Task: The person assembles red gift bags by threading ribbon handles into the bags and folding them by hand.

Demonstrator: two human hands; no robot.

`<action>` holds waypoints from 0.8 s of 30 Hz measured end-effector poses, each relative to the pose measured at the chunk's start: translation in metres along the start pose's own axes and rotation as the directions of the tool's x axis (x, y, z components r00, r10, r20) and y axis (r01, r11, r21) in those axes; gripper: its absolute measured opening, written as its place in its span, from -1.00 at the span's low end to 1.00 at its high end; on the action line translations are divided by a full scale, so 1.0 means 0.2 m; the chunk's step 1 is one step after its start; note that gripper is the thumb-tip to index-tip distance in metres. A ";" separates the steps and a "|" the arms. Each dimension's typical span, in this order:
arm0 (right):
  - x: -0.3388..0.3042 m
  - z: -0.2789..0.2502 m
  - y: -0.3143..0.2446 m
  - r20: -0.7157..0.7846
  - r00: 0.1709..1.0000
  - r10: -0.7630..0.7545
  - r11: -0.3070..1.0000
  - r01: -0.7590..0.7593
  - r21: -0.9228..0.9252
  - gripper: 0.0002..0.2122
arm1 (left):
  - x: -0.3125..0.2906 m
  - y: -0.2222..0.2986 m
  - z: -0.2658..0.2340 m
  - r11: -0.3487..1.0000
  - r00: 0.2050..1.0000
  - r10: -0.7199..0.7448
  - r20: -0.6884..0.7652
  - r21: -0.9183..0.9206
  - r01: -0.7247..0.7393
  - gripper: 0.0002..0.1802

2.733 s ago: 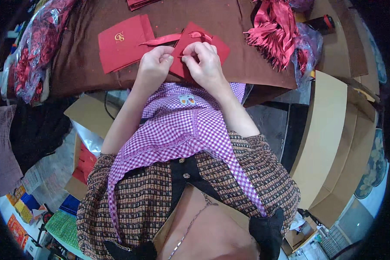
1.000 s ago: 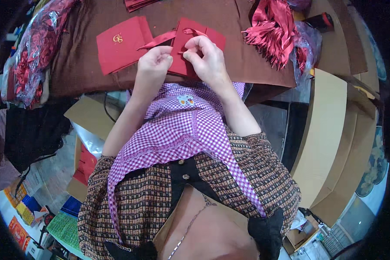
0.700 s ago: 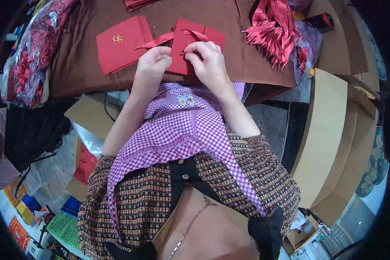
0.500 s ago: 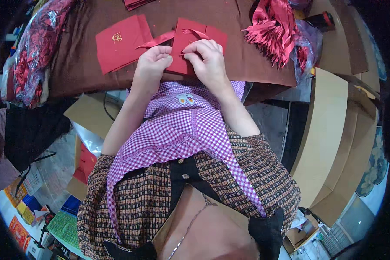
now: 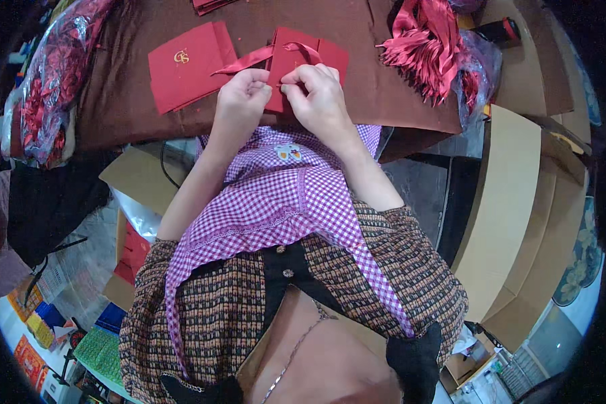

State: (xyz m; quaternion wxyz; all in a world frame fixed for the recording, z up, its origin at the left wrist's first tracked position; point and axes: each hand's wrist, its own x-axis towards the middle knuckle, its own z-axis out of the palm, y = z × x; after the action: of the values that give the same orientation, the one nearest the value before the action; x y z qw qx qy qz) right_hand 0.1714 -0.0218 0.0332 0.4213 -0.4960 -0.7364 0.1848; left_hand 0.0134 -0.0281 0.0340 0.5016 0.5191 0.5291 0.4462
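Note:
A flat red folded paper bag (image 5: 284,59) lies on the brown cloth, partly covered by my hands. A shiny red ribbon (image 5: 246,61) stretches left from it, and another length curves across its front toward my right fingers. My left hand (image 5: 242,97) is closed in a pinch at the bag's left edge; what lies between its fingertips is hidden. Above the bag's front, my right hand (image 5: 320,97) pinches thumb and forefinger together on the ribbon, with a small red tip showing. Left of my hands rests a stack of red paper bags (image 5: 190,77) with a gold emblem.
A bunch of red ribbons (image 5: 427,54) lies at the table's right, beside clear plastic. Plastic-wrapped red material (image 5: 57,81) occupies the left end. An open cardboard box (image 5: 512,222) stands at the right. Another carton (image 5: 148,178) sits below the table at left.
Both hands have shifted slightly, my left one a little to the right. The bag under them has moved a little to the left at its right side. Both pinches are kept.

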 end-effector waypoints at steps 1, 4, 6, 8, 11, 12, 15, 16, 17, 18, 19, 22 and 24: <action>0.00 0.00 -0.01 0.003 1.000 -0.007 1.000 0.007 -0.008 -0.92 | 0.00 0.00 0.00 0.992 0.997 0.070 -0.022 0.109 -0.067 -0.79; 0.00 0.01 -0.02 0.002 0.999 -0.049 0.998 0.049 -0.034 -0.93 | -0.01 0.00 0.01 0.950 0.982 0.186 -0.041 0.262 -0.169 -0.79; 0.00 0.01 -0.03 -0.001 0.997 -0.082 0.995 0.082 -0.054 -0.93 | -0.02 0.02 0.01 0.934 0.977 0.209 -0.040 0.303 -0.188 -0.79; -0.01 0.03 -0.04 -0.037 0.980 -0.197 0.970 0.189 -0.150 -0.91 | -0.02 0.03 0.02 0.916 0.972 0.232 -0.036 0.344 -0.206 -0.79; -0.02 0.06 -0.05 -0.059 0.967 -0.250 0.949 0.232 -0.213 -0.86 | -0.03 0.03 0.03 0.917 0.971 0.229 -0.060 0.348 -0.195 -0.80; -0.03 0.08 -0.05 -0.078 0.958 -0.277 0.938 0.252 -0.237 -0.85 | -0.03 0.02 0.03 0.910 0.971 0.232 -0.058 0.365 -0.195 -0.81; -0.04 0.10 -0.02 -0.104 0.958 -0.266 0.952 0.244 -0.184 -0.87 | -0.03 0.01 0.02 0.894 0.966 0.251 -0.057 0.396 -0.208 -0.82; -0.04 0.11 -0.01 -0.113 0.963 -0.243 0.965 0.228 -0.132 -0.88 | -0.03 0.00 0.02 0.885 0.962 0.266 -0.061 0.412 -0.219 -0.82; -0.05 0.12 0.00 -0.112 0.963 -0.245 0.964 0.230 -0.130 -0.88 | -0.03 -0.02 0.02 0.884 0.962 0.266 -0.064 0.413 -0.218 -0.82; -0.05 0.13 0.01 -0.093 0.981 -0.170 0.984 0.165 -0.064 -0.89 | -0.03 -0.04 0.02 0.874 0.960 0.275 -0.057 0.431 -0.225 -0.83; -0.06 0.14 0.02 -0.068 0.993 -0.096 0.995 0.096 0.001 -0.89 | -0.03 -0.05 0.02 0.863 0.957 0.284 -0.050 0.448 -0.233 -0.84; -0.07 0.15 0.03 -0.042 0.995 -0.095 0.995 0.093 -0.042 -0.90 | -0.04 -0.03 0.01 0.892 0.985 0.169 -0.022 0.430 -0.144 -0.84; -0.06 0.15 0.01 -0.068 0.988 -0.136 0.989 0.131 -0.065 -0.91 | -0.03 -0.04 0.01 0.898 0.982 0.185 -0.024 0.410 -0.159 -0.84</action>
State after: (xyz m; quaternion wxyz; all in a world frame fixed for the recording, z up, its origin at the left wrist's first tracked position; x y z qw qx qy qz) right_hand 0.1514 -0.0274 0.0088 0.4439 -0.4643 -0.7576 0.1157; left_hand 0.0145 -0.0345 0.0268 0.3248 0.6422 0.5777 0.3851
